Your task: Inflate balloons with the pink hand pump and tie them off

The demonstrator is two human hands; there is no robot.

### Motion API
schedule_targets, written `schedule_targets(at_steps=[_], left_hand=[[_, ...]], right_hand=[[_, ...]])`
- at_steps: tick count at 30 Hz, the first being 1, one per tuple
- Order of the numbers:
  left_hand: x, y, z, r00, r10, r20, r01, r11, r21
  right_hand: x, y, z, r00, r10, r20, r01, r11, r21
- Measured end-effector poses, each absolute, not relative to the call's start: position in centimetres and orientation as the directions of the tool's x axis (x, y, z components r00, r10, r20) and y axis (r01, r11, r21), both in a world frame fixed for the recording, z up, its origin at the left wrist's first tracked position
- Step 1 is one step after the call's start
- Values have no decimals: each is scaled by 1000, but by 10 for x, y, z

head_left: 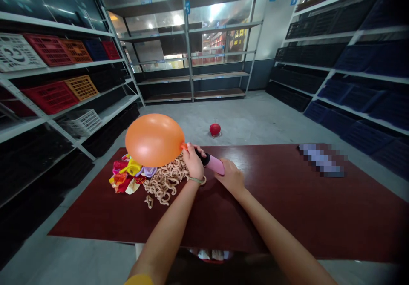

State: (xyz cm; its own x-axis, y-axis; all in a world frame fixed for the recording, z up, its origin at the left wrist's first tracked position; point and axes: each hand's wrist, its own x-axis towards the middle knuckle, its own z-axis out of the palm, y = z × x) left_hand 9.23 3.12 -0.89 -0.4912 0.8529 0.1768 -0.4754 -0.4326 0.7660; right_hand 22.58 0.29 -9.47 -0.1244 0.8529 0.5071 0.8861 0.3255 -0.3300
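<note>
An inflated orange balloon [155, 140] floats at the left above the table, its neck pinched by my left hand [193, 162] at the end of a pink and black hand pump [214, 164]. Around the pump's pink body my right hand [231, 177] is closed. The nozzle and the fit of the neck on it are mostly hidden by my left fingers. Below the balloon lies a heap of beige curled pieces [166, 182], whose kind I cannot tell. Left of them is a pile of limp, colourful uninflated balloons [126, 176].
The dark red table [275, 200] carries a pixelated flat object [321, 160] at the right. A round red object [215, 129] lies on the floor beyond. Shelves with crates [51, 95] stand left and right, and a metal rack [191, 63] at the back.
</note>
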Motion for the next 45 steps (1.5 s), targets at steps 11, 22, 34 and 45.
schedule_targets(at_steps=[11,22,34,45], left_hand=[[40,26,63,-545,767,337,-446,-606,658],[95,34,2,-429,874,226,-460,-427,779],[36,32,53,-577,742,341,-349,-602,718],[96,27,-5,-403,880,250,-493,-439,751]], right_hand=[[222,3,-96,-166,850,500,848,382,-367],[224,2,-95,-114,854,507,886,319,-337],[223,5,-96,-156,856,492,872,354,-338],[229,3,-93,-122,824,553,868,358,-343]])
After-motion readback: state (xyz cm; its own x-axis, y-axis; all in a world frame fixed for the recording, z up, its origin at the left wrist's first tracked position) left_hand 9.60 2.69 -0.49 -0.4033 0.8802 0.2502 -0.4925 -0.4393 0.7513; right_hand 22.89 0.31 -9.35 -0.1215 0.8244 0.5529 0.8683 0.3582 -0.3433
